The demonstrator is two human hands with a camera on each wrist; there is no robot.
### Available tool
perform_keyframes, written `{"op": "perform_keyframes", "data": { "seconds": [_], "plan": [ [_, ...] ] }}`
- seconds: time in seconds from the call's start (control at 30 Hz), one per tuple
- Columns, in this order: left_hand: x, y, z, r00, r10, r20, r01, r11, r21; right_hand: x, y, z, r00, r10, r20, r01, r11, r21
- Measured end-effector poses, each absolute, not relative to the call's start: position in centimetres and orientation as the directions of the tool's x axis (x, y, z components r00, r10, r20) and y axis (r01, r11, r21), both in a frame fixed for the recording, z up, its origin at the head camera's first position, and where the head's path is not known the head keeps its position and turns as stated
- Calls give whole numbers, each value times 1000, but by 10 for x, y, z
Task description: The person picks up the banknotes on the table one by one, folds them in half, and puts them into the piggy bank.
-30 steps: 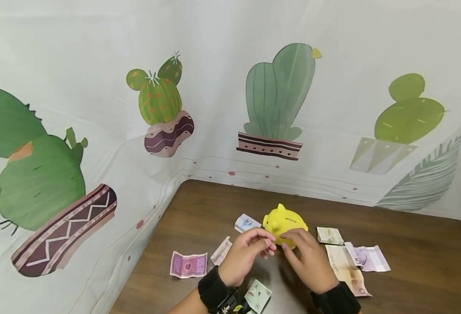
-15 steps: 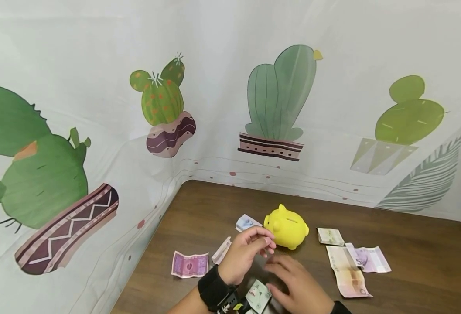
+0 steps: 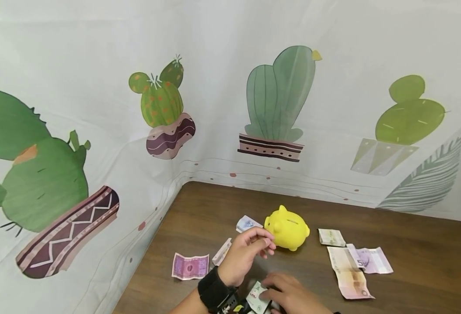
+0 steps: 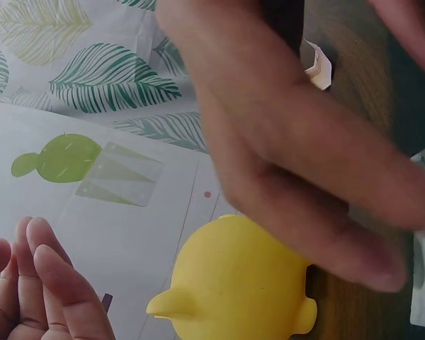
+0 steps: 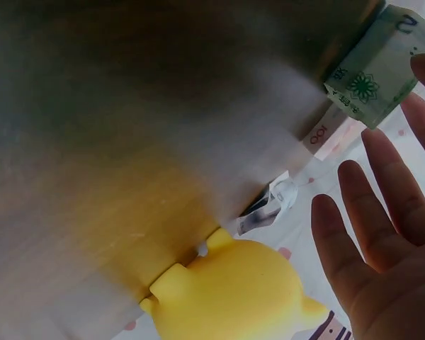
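Note:
My right hand (image 3: 291, 294) is low in the head view, its fingertips overlapping the right edge of a folded green banknote (image 3: 257, 298). In the right wrist view its fingers are extended beside that green note (image 5: 375, 67). My left hand (image 3: 247, 254) hovers left of a yellow piggy bank (image 3: 289, 231), fingers loosely bent with nothing between them. The piggy bank stands upright, a slot in its back. The left wrist view has the blurred right hand (image 4: 290, 134) across its middle and the left hand's fingertips (image 4: 57, 290) at lower left.
Left on the brown table (image 3: 199, 203) are a purple banknote (image 3: 190, 266), a folded note (image 3: 222, 251) and a bluish note (image 3: 247, 223). To the right lie a folded greenish note (image 3: 331, 237), a tan note (image 3: 348, 272) and a violet note (image 3: 373, 260). A cactus-print cloth (image 3: 214, 109) hangs behind.
My right hand has left the front of the piggy bank and come down toward me to the green banknote. My left hand has stayed in place.

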State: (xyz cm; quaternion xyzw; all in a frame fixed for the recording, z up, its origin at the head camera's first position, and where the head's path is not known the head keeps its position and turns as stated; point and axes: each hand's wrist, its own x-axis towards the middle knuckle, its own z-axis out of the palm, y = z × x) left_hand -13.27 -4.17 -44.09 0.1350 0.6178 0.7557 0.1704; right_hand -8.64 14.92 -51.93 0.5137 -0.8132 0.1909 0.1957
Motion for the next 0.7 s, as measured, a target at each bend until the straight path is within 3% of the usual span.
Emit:
{"op": "perform_keyframes", "data": {
  "seconds": [0.7],
  "plan": [
    [-133, -42, -442, -906, 422, -15, -102, -183, 978, -86, 146, -528, -472, -751, 463, -880, 434, -192]
  ]
}}
